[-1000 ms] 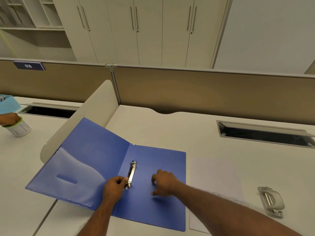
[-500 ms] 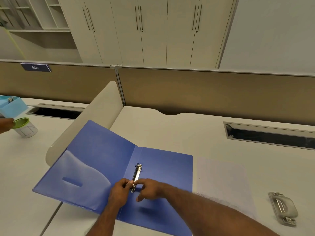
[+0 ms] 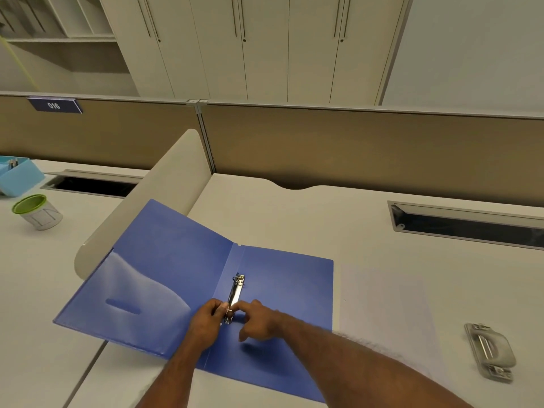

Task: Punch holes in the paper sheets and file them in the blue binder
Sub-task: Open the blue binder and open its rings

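- Head view: the blue binder (image 3: 279,278) lies open near the table's (image 3: 294,219) front edge, its ring clasp (image 3: 235,293) running front to back.
- The left hand (image 3: 207,320) pinches the clasp's near end; the right hand (image 3: 259,320) touches it, grip unclear; paper sheets (image 3: 382,307) just right.

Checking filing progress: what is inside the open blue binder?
A metal ring clip along the blue binder's spine and a clear pocket on its left cover; no sheets. The left hand and right hand cover the clip's near end, hiding it.
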The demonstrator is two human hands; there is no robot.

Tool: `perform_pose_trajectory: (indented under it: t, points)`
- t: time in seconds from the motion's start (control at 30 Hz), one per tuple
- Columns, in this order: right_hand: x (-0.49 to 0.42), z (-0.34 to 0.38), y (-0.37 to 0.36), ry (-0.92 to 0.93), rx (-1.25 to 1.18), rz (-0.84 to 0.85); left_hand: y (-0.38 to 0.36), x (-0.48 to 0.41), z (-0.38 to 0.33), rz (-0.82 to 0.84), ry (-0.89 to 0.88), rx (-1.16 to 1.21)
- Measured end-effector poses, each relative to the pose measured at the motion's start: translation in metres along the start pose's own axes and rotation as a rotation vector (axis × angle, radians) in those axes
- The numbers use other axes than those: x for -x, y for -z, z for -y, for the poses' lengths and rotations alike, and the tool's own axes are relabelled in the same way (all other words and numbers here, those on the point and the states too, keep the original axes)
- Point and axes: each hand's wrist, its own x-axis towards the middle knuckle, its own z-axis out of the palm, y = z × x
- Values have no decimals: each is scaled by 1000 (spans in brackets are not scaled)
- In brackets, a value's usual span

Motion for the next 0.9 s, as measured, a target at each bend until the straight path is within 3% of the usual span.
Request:
perform_pose_trajectory:
  t: [0.33, 0.47, 0.63, 0.77, 0.9]
  points:
    - [-5, -10, 0, 97, -114, -18, 4, 3, -9, 24, 61, 27]
    - [3, -18, 5, 129, -298, -67, 6, 1, -6, -27, 88, 45]
    - [31, -55, 30, 122, -407, -555, 1, 9, -14, -222, 113, 64]
    - [63, -111, 57, -19, -372, -809, -11, 12, -39, -460, 65, 7]
    - [99, -168, 72, -214, -271, -1016, -43, 11, -84, -422, -155, -41]
